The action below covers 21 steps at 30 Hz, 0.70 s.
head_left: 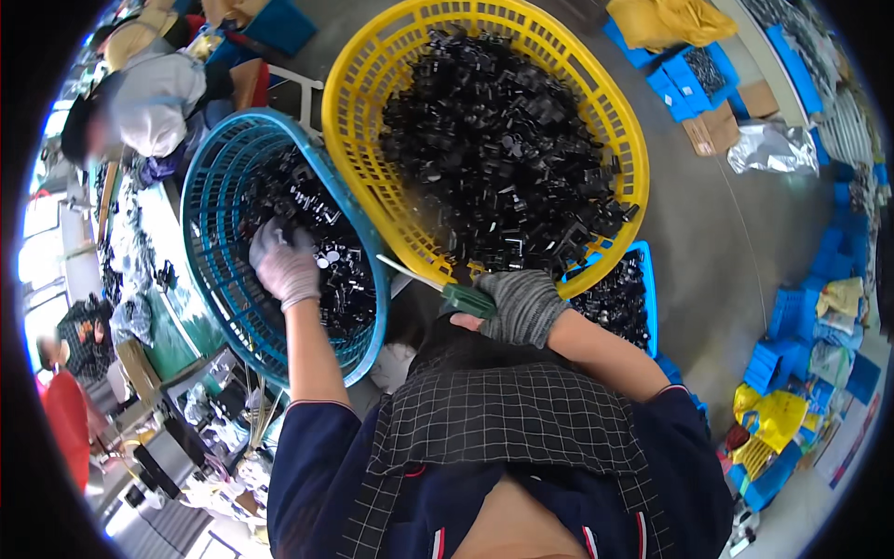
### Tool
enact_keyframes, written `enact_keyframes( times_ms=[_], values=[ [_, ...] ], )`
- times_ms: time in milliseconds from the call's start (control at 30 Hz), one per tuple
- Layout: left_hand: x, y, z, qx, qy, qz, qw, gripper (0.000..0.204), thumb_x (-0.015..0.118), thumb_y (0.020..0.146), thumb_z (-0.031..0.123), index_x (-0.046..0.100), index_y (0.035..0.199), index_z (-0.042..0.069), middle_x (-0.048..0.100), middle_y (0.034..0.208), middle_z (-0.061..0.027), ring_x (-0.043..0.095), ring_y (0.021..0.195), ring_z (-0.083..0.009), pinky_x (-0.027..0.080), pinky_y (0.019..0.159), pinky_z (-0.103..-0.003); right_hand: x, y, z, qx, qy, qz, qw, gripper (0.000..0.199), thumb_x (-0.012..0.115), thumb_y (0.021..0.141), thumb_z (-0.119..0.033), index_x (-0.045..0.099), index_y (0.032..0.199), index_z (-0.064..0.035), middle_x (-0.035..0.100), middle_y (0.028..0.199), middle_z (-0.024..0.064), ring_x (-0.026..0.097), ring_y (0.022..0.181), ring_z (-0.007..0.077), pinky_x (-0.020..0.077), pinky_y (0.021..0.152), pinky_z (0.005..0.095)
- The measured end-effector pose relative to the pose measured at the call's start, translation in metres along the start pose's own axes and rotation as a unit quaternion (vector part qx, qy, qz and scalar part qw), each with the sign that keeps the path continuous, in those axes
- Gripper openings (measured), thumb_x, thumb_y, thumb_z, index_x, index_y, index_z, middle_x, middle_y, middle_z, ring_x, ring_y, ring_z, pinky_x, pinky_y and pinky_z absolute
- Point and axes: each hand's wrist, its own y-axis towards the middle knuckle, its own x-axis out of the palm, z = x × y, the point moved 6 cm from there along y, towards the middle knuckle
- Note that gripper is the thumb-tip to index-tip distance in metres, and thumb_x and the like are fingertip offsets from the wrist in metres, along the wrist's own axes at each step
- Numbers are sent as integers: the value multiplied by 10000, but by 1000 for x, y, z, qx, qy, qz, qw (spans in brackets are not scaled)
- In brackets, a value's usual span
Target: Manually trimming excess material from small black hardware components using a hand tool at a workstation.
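My left hand (285,268), in a pale thin glove, reaches down into a teal plastic basket (244,321). Small black plastic parts (346,296) lie inside it, some with shiny faces. Motion smears the fingers, so I cannot see whether they grip a part. In a grey striped knit glove, my right hand (523,307) is wrapped round the green handle of a tool (468,300). From this handle a thin pale shaft or blade points left, over the teal rim. Right beside that hand is the near rim of a yellow basket (352,154), heaped with black plastic parts (498,140).
Under the yellow basket's right edge stands a blue bin (650,291) with more black parts. A cluttered green workbench (177,321) runs along the left, where another person (154,98) sits. Blue boxes (694,84) and a silver bag (773,149) lie on the right-hand floor.
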Motion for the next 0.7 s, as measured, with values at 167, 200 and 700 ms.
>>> enact_keyframes(
  times_ms=[167, 200, 700],
  values=[
    [229, -35, 95, 368, 343, -206, 839, 340, 647, 762, 255, 655, 1041, 59, 649, 1001, -169, 598, 956, -351, 469, 860, -447, -4, -30, 44, 99, 46, 54, 993, 611, 583, 771, -659, 639, 940, -74, 665, 794, 145, 654, 759, 341, 516, 701, 427],
    [263, -45, 95, 380, 422, -247, 785, 344, 622, 791, 297, 655, 1045, 68, 646, 1021, -174, 590, 983, -355, 454, 889, -444, -6, -36, 48, 111, 67, 64, 989, 588, 601, 769, -637, 639, 938, -74, 666, 794, 147, 655, 760, 344, 517, 699, 427],
    [197, -56, 113, 300, 276, -281, 869, 251, 586, 856, 143, 634, 1102, 135, 625, 990, -160, 602, 933, -350, 492, 792, -405, 2, -62, 92, 248, 74, 71, 963, 683, 545, 760, -705, 645, 1016, -80, 676, 823, 179, 661, 810, 352, 513, 736, 440]
  ],
)
